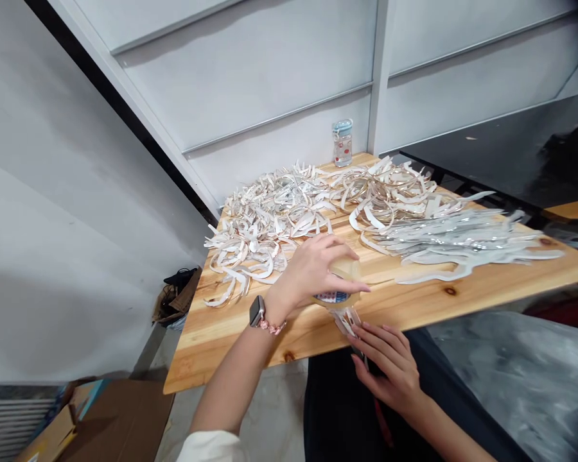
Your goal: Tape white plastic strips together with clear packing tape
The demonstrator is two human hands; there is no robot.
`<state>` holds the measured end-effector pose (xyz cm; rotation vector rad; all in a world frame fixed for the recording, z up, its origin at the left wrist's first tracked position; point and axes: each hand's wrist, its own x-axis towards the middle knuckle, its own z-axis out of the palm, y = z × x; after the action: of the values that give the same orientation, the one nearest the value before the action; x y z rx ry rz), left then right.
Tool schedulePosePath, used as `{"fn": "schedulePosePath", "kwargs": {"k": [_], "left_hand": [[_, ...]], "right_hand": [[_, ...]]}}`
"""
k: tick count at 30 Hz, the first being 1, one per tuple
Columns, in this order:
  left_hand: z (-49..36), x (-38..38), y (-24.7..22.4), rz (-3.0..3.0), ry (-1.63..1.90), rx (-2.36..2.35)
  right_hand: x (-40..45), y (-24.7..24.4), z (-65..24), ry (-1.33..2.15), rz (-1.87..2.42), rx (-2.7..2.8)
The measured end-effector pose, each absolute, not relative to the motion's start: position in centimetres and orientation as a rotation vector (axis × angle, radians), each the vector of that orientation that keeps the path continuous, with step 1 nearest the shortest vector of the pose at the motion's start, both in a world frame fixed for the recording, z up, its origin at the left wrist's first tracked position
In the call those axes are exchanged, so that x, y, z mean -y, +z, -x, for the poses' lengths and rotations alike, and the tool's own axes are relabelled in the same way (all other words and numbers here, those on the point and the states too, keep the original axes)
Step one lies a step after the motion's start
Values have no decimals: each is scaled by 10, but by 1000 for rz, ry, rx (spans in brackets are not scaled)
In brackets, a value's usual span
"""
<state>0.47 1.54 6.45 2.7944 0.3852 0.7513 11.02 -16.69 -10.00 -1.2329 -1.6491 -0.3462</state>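
Our left hand point(313, 264) gripped the tape roll point(349, 268), fingers curled; the white strip point(345, 320) ran lengthwise from the roll to our right hand point(391, 364), fingers extended, hold unclear.

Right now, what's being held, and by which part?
The left grip holds a tape roll by its rim; the right grip touches a pale piece, hold unclear.

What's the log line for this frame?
left hand: holding tape roll | right hand: touching pale strip | wooden table: strip piles, bottle at far edge
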Motion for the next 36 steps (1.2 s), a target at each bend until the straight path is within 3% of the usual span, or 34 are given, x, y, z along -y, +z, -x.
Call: {"fn": "schedulePosePath", "kwargs": {"k": [11, 21, 24, 32, 34, 36], "left_hand": [[-1, -15, 63, -2822, 848, -398], [30, 48, 36, -2808, 1599, -913], [40, 70, 25, -2763, 1452, -1111], [14, 52, 14, -2911, 332, -1152], [10, 38, 14, -2732, 350, -1182], [14, 20, 17, -2332, 653, -1172]], "right_hand": [[163, -103, -108, -366, 1215, 1610], [159, -92, -105, -330, 1130, 1515], [158, -96, -104, -314, 1121, 1522], [156, -100, -105, -292, 1085, 1480], [155, -97, -106, -269, 1067, 1481], [156, -95, -107, -253, 1048, 1459]]}}
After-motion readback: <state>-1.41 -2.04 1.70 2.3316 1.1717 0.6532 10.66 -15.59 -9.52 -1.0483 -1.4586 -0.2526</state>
